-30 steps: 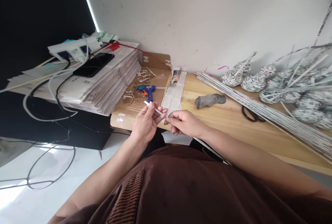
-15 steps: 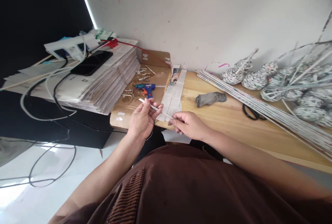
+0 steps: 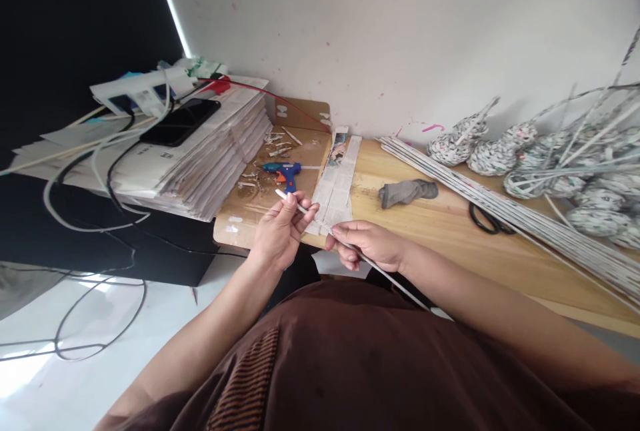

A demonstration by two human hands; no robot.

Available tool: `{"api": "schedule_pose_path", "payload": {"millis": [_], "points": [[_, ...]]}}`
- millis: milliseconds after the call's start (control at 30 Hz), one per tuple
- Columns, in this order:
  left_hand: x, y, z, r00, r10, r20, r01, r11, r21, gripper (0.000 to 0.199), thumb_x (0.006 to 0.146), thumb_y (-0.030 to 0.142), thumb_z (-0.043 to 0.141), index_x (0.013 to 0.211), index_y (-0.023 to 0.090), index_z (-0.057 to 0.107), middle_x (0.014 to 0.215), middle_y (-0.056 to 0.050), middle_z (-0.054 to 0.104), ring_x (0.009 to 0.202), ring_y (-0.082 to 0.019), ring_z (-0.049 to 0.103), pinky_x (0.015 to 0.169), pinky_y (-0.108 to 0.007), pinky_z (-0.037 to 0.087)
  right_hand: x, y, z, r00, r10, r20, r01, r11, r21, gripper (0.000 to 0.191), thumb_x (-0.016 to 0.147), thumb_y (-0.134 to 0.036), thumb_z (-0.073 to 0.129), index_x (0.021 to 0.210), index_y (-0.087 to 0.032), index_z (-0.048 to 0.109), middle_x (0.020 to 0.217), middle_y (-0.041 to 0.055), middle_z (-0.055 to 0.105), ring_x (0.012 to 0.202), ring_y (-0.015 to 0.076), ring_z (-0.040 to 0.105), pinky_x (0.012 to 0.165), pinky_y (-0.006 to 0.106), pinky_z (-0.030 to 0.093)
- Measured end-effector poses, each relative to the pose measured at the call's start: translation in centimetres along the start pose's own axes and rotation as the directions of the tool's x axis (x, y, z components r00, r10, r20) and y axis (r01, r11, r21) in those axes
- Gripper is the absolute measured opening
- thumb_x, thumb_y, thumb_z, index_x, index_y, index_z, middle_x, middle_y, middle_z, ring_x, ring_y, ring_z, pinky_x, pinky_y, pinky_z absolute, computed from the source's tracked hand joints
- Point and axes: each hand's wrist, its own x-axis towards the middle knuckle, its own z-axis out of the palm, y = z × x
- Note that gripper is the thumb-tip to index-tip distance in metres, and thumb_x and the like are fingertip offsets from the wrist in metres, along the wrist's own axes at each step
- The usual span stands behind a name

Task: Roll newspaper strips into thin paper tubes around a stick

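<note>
A thin rolled newspaper tube [image 3: 393,280] runs slantwise through both hands, its far lower end passing in front of the brown clothing. My left hand [image 3: 283,228] pinches it near the upper tip between thumb and fingers, palm turned up. Further down, my right hand [image 3: 367,243] is closed around the same tube. Just beyond the left hand lies a blue glue gun [image 3: 284,174] on a cardboard sheet [image 3: 235,214]. Flat newspaper strips [image 3: 337,184] lie on the table beyond the hands.
At left stands a thick newspaper stack [image 3: 220,164] with a phone [image 3: 181,121] and cables on top. To the right are a grey glove-like cloth [image 3: 407,192], black scissor handles [image 3: 484,219], a bundle of paper tubes [image 3: 500,218] and several woven paper pieces [image 3: 493,151] by the wall.
The paper tube now shows a long length below my right hand, where little was visible before. Both hands keep nearly the same places; the view has shifted slightly.
</note>
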Motion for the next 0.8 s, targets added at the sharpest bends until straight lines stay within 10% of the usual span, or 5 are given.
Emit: {"api": "schedule_pose_path", "payload": {"millis": [200,367,500,667,800], "points": [[-0.2,-0.5,0.2,0.999,-0.012,0.040,0.010,0.999,0.033,0.013,0.086,0.024,0.063,0.086,0.011,0.066,0.076,-0.004,0.067,0.077,-0.013,0.071,0.074,-0.021,0.058,1.2,-0.8,0.9,0.963,-0.230,-0.140,0.174,0.928,-0.328,0.032,0.093,-0.045,0.051,0.088,-0.015,0.062,0.057,-0.0035,0.052,0.050,0.0080,0.050,0.053,0.022,0.041],[-0.3,-0.2,0.2,0.999,-0.029,0.016,0.029,0.999,0.024,0.013,0.087,0.023,0.062,0.086,0.011,0.066,0.075,-0.003,0.066,0.074,-0.012,0.070,0.071,-0.019,0.057,1.4,-0.7,0.7,0.998,-0.065,0.025,0.065,0.998,0.018,0.038,0.093,-0.050,0.046,0.090,-0.015,0.059,0.048,-0.0074,0.040,0.043,0.0103,0.046,0.047,0.024,0.039],[-0.2,-0.2,0.2,0.999,-0.018,0.027,0.017,1.000,0.013,0.014,0.089,0.022,0.059,0.086,0.011,0.066,0.076,-0.004,0.067,0.076,-0.012,0.070,0.075,-0.020,0.057,1.7,-0.8,0.8,0.978,-0.168,-0.120,0.146,0.975,-0.167,0.034,0.091,-0.047,0.054,0.085,-0.015,0.062,0.052,-0.0053,0.047,0.046,0.0074,0.044,0.047,0.020,0.036],[-0.2,0.2,0.6,0.999,-0.002,0.052,0.002,1.000,0.004,0.014,0.090,0.019,0.056,0.087,0.011,0.067,0.076,-0.004,0.067,0.077,-0.011,0.070,0.070,-0.016,0.057,2.3,-1.2,0.9,0.997,-0.048,0.060,0.042,0.994,0.100,0.036,0.094,-0.050,0.046,0.079,-0.018,0.054,0.045,-0.0096,0.032,0.040,0.0080,0.036,0.045,0.022,0.033],[0.1,0.9,0.4,0.997,0.068,0.019,-0.068,0.998,-0.011,0.013,0.089,0.020,0.058,0.085,0.011,0.067,0.076,-0.004,0.067,0.077,-0.011,0.070,0.072,-0.017,0.058,1.8,-1.3,0.6,0.990,-0.136,-0.049,0.131,0.987,-0.092,0.036,0.090,-0.049,0.054,0.084,-0.014,0.061,0.049,-0.0066,0.043,0.044,0.0076,0.043,0.046,0.021,0.034]]}}
